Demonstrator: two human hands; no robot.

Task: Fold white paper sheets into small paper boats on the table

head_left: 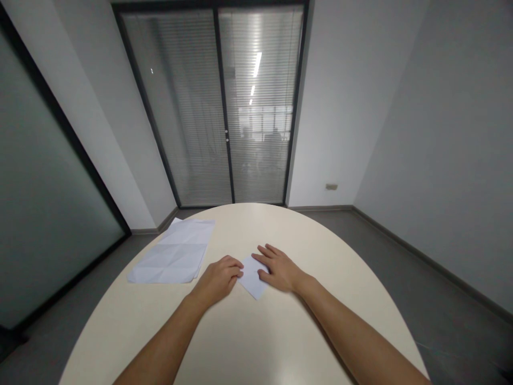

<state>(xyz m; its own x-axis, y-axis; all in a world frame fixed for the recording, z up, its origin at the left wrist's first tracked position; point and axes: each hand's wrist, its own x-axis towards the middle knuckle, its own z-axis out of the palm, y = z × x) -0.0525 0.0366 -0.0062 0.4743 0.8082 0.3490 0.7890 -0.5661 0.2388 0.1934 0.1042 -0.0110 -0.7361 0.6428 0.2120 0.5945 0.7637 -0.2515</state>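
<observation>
A small folded piece of white paper [253, 279] lies on the table between my hands, one corner pointing towards me. My left hand [219, 279] has its fingers closed at the paper's left corner, thumb and fingertips pinching that edge. On the right side, my right hand [279, 269] rests with fingers spread, its fingertips and thumb touching the paper's right part. That right corner is partly hidden under the hand.
Larger creased white sheets [172, 254] lie stacked at the table's left edge, beyond my left forearm. The round cream table [248, 342] has a curved rim. Behind it stand a glass door with blinds [256, 160] and a white wall with a socket [331, 186].
</observation>
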